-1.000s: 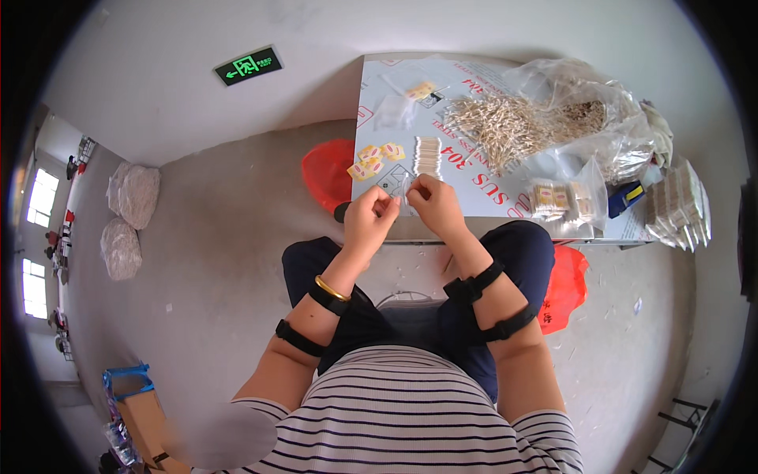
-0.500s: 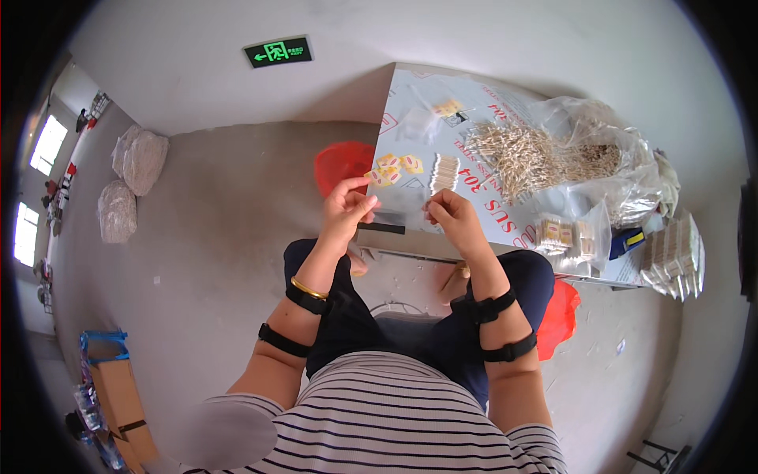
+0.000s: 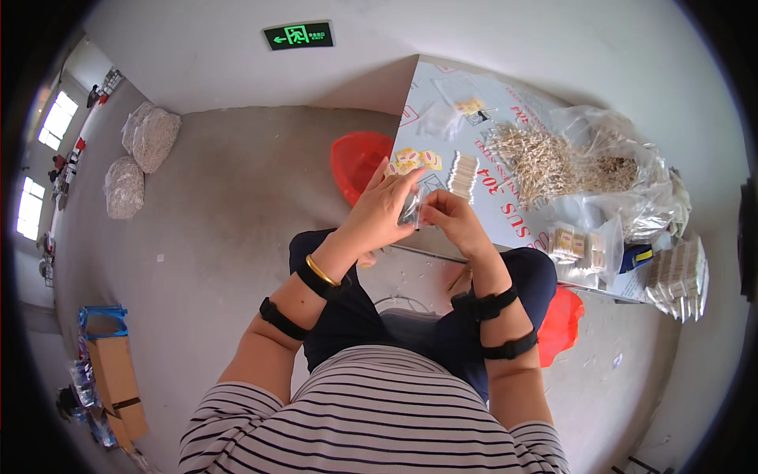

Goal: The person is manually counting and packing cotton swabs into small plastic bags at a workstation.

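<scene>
A small clear plastic pouch (image 3: pixel 410 207) sits pinched between both hands, held up over the near edge of the tabletop (image 3: pixel 505 225), just above the person's knees. The left hand (image 3: pixel 384 212) has its fingers closed on the pouch's left side, and the right hand (image 3: pixel 448 219) has its fingers clamped on the right edge. That film looks thin, slick and floppy, so a slack pinch could let it slide out and drop to the grey concrete floor (image 3: pixel 221 205); what is inside it is too small to tell. Just beyond the hands lie small yellow flat packets (image 3: pixel 413 158) and a neat row of pale wooden sticks (image 3: pixel 462 172), close enough for a stray elbow to scatter them. Further out, a loose heap of thin pale sticks (image 3: pixel 537 158) spills from a crinkled clear plastic bag (image 3: pixel 632 189). A red plastic basin (image 3: pixel 357 162) sits on the floor beside the tabletop.
</scene>
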Tool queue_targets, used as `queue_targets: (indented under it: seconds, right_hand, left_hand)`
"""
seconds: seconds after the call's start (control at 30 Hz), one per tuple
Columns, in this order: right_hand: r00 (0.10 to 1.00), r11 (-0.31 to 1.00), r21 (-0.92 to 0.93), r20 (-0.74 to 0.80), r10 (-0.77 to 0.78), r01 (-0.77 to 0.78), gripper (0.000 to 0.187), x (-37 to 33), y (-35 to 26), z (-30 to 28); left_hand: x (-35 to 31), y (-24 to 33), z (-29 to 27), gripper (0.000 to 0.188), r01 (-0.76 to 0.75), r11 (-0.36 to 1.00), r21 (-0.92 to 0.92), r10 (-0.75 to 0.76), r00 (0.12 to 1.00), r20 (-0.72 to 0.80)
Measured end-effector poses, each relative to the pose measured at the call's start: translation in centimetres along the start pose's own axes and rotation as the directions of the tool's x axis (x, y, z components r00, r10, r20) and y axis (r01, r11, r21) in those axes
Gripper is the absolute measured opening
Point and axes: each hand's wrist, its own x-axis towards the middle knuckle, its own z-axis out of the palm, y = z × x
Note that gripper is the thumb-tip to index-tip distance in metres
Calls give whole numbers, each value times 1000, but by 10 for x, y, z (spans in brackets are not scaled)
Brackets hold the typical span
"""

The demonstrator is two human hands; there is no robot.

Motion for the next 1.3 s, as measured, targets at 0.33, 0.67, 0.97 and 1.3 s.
queue_targets:
  seconds: [0.33,0.67,0.97,1.3]
  right_hand:
    - [999,994,-102,-3,42,-42,11,19,20,3]
    - [992,994,-20,65,110,-109,7,31,26,14]
    - [972,986,-28,165,165,-163,9,36,27,12]
    - [960,981,-36,200,194,-190,17,42,38,18]
  left_hand:
    - [-7,-17,-17,92,10,1000,-19,-8,997,78]
    - [-8,-35,-7,74,-138,970,200,121,988,96]
    - [-1,-37,-27,72,-39,987,-157,79,963,258]
    - [-8,-44,-23,60,119,934,-337,-14,955,297]
